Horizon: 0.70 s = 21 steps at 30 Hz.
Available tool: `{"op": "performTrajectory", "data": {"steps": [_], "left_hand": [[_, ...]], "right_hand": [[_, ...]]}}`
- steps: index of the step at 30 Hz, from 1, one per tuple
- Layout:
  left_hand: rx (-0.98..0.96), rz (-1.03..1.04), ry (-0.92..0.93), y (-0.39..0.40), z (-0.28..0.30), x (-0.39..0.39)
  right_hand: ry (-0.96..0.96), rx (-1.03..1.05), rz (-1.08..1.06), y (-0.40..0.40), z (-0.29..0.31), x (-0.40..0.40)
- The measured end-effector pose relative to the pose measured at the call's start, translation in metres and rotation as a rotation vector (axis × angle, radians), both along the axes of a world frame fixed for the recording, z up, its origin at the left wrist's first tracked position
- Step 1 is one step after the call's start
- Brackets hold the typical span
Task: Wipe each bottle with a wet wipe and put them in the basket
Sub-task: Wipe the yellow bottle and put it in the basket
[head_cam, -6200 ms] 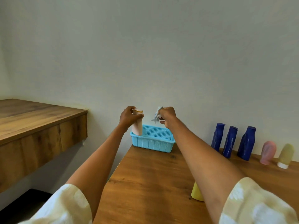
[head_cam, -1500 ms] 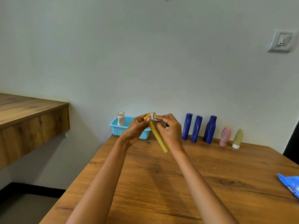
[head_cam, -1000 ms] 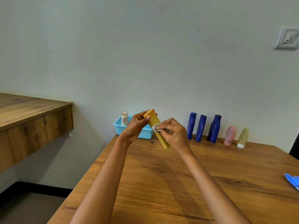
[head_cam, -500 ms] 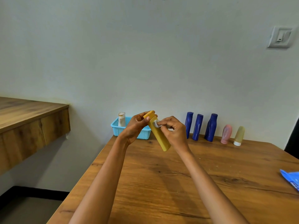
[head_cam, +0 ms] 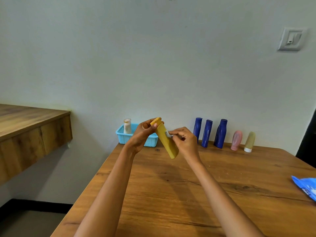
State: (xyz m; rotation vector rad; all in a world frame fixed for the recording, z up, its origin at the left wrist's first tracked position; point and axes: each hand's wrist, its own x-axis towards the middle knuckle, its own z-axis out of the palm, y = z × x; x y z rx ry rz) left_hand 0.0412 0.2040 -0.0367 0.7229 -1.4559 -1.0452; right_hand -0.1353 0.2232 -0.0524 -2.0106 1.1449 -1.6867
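A yellow bottle (head_cam: 168,144) is held tilted in the air above the wooden table (head_cam: 196,189). My left hand (head_cam: 142,135) grips it near its cap end. My right hand (head_cam: 185,142) pinches a small white wet wipe (head_cam: 167,133) against the bottle's side. A light blue basket (head_cam: 126,138) stands at the table's far left corner with one pale bottle (head_cam: 127,126) upright in it. Three dark blue bottles (head_cam: 206,133), a pink bottle (head_cam: 236,140) and an olive bottle (head_cam: 249,141) stand in a row along the wall.
A blue wipes packet (head_cam: 306,187) lies at the table's right edge. A second wooden counter (head_cam: 25,127) juts out on the left, with a floor gap between it and the table. A wall switch (head_cam: 292,39) sits high on the right.
The yellow bottle stays in my left hand's grip while my right hand slides the wipe along its upper side. Earlier, my left hand held the pale bottle over the basket; it stands inside now.
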Motion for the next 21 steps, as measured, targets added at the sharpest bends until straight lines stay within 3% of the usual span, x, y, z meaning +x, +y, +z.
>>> {"op": "performTrajectory", "data": {"steps": [6, 13, 21], "left_hand": [[-0.006, 0.009, 0.066, -0.002, 0.0, 0.003], [-0.005, 0.016, 0.093, -0.004, -0.003, 0.001], [0.001, 0.035, 0.132, -0.006, -0.006, 0.004]], "right_hand": [[0.039, -0.049, 0.122, 0.009, -0.006, 0.007], [0.01, 0.014, -0.069, 0.002, -0.006, -0.005], [0.085, 0.022, -0.014, 0.013, -0.028, -0.011]]}}
